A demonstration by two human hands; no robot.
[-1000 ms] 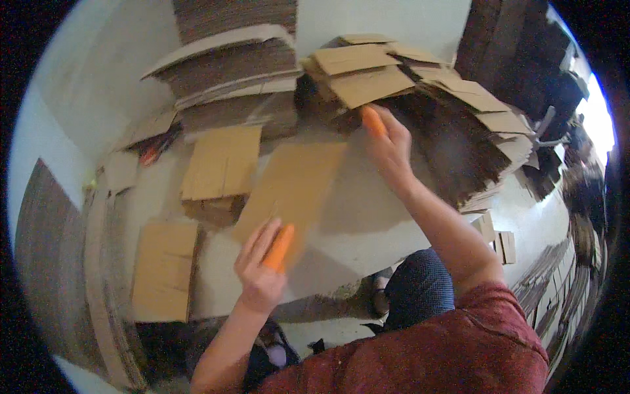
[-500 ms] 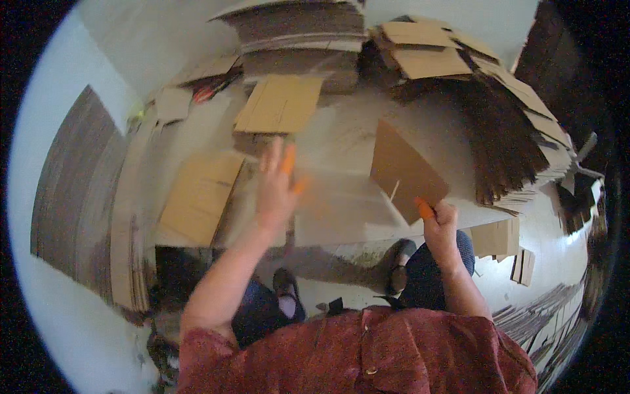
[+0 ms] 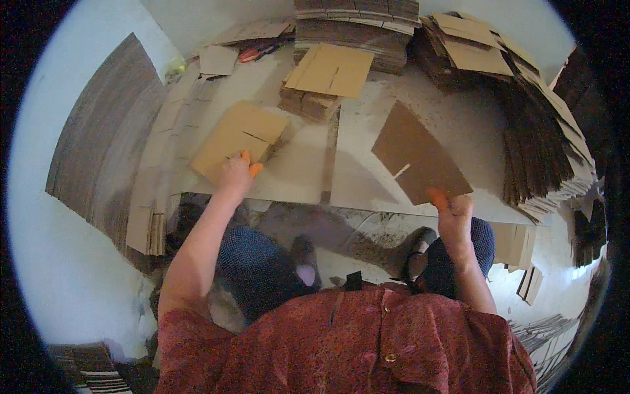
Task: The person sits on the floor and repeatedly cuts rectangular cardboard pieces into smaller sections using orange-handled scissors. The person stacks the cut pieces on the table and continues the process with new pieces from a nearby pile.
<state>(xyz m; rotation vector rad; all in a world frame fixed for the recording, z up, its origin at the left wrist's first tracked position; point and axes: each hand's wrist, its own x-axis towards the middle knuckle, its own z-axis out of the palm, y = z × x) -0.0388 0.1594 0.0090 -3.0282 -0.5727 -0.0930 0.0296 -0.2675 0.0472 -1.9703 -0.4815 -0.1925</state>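
My left hand [image 3: 237, 174] touches the near edge of a low stack of tan cardboard sheets [image 3: 239, 128] at the left of the table. Its fingers are slightly bent, the thumb stands apart, and orange covers show on the fingertips. My right hand [image 3: 453, 210] pinches the lower corner of a brown cardboard sheet [image 3: 420, 154], which has a pale slot in its near left edge and is held tilted over the table. Orange shows on its thumb too. Beyond the hands, a second stack of slotted cardboard sheets [image 3: 331, 69] lies at the middle of the table.
Tall cardboard piles [image 3: 357, 39] stand at the back, and a fanned row of sheets [image 3: 535, 138] lines the right side. A red-handled tool [image 3: 251, 55] lies at the back left. Upright cardboard [image 3: 147, 217] leans at the left. More cardboard [image 3: 514, 244] stands below the table's right end.
My left hand has moved from near the middle stack leftward and down onto the left stack. My right hand keeps hold of the brown sheet. The whole view has shifted.
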